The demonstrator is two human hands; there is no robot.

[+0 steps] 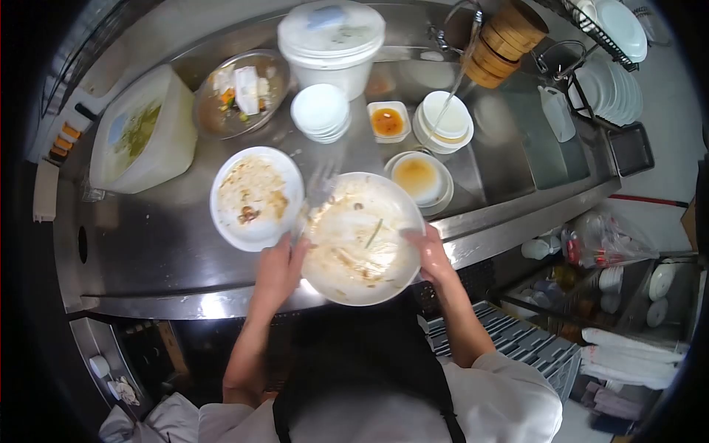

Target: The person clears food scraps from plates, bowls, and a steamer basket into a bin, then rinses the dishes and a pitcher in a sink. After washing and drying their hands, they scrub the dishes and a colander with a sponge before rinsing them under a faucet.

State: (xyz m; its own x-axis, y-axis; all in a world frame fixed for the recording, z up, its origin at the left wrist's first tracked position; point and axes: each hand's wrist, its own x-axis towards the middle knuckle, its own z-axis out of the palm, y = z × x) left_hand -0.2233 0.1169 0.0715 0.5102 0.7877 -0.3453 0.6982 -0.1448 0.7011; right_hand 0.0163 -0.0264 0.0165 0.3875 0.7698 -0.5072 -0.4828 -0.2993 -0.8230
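Observation:
A large white plate (362,244) smeared with sauce and food scraps is held over the counter's front edge. My right hand (430,255) grips its right rim. At its left rim is my left hand (281,266), closed on a fork (322,181) whose tines are blurred; whether these fingers also hold the plate is hard to tell. Just left of it, a second soiled white plate (257,198) lies on the steel counter. A bowl with brownish liquid (416,179) stands behind the held plate's right side.
Behind are stacked small dishes (320,111), a square sauce dish (387,122), stacked bowls (443,122) and a lidded bucket (331,44). A metal bowl of scraps (242,94) and a plastic tub (144,129) stand at left. Bamboo steamers (506,44) and a tap (473,26) are at back right.

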